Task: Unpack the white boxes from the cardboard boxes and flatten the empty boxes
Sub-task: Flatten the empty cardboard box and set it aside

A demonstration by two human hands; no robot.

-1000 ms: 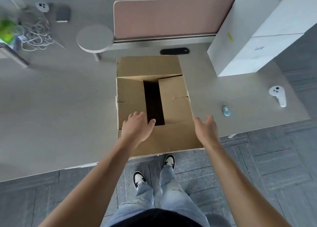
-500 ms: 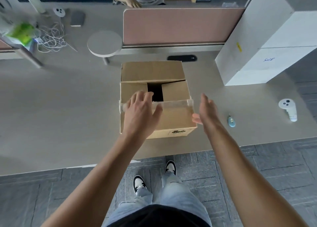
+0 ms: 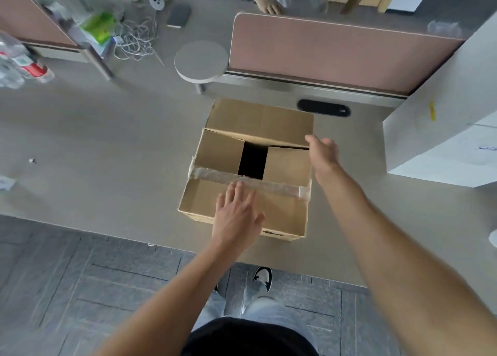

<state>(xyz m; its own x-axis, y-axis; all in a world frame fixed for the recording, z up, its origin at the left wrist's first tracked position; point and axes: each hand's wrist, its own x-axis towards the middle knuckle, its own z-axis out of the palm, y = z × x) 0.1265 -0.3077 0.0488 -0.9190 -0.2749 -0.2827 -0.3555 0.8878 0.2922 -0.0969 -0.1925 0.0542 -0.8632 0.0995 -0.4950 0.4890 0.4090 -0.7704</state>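
- Progress, my judgement: unpacking looks done for this carton. The gap between the inner flaps shows only black, and no white box is visible inside. Flattening is not yet done; it stands as a full cube.
- Desk: smooth, matte grey. The carton sits near its front edge, straight ahead of me.
- Left hand: released, fingers straight and spread, palm flat on the near flap, fingertips at the tape.
- Tape: clear, crinkled, glossy strip along the near flap's edge, ends peeling over the sides.
- Carton: plain brown corrugated board, sharp creases; the far flap is raised slightly, the two inner flaps lie level.
- Right hand: loose, grasping nothing, fingers extended at the carton's far right corner.
- White boxes: large, smooth, matte, stacked on the desk, well apart to the right.
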